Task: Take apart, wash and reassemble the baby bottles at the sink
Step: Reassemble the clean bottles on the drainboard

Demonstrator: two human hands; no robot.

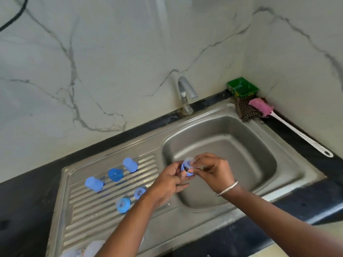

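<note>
Over the sink basin (232,138) now, both hands are busy on one small piece. The left hand (167,184) grips a blue screw collar (185,168), fingers curled round its rim, while the right hand (213,169) pinches the clear silicone teat (192,162) that sits in it. Whether the teat is being pulled out of the collar or pushed in, I can't tell from here (my guess is reassembly, since the tap (185,93) is not running and the parts look laid out to drain).

On the ribbed draining board (111,210) to the left lie two blue caps (93,183), one near the back (130,164), and a round blue piece (115,174) between them. Closer to the person are two more collars (123,205), the second (139,192) just beside the left wrist. Pale bottles (89,249) show at the bottom edge, too blurred to describe.

The pink bottle brush (259,108) rests untouched on the dark desk (297,138) at the far right corner.

Next, the teat's flange has to seat evenly all round the collar, so a steady, even pull, not a tug at one side.
</note>
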